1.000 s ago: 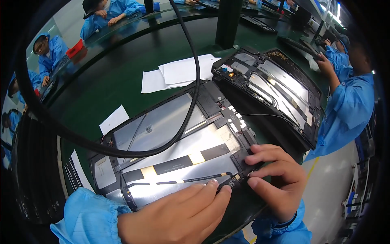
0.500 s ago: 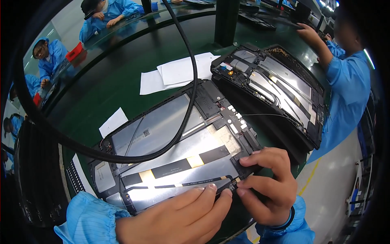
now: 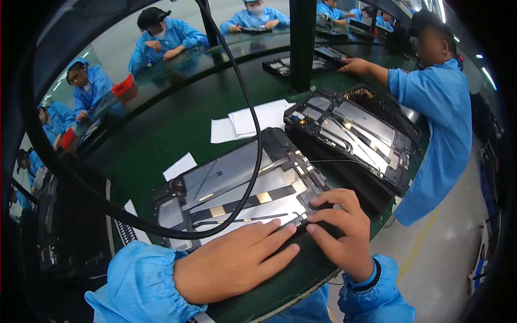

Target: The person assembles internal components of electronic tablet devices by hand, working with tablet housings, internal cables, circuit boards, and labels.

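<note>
An opened tablet (image 3: 218,176) lies tilted before me, showing silvery battery panels, dark strips with gold patches and small boards along its right side. My left hand (image 3: 231,261) rests across its near edge, fingers stretched out and holding nothing. At the near right corner my right hand (image 3: 347,231) has its thumb and curled fingers about the edge, fingertips touching it beside a small connector area. A thin black ribbon cable (image 3: 247,219) runs along the near side toward those fingertips; its end is partly hidden by my hands.
A second opened tablet (image 3: 371,116) rests on a black box (image 3: 342,180) at the right. White papers (image 3: 258,118) lie behind. A thick black cable (image 3: 257,134) loops across my view. Beyond the green post (image 3: 302,43) a co-worker (image 3: 436,102) reaches over the bench; others sit opposite.
The view has shifted, so the bench appears lower. My right fingers have spread from a tight pinch at the connector. The co-worker's arm at the right has lowered to a device on the bench.
</note>
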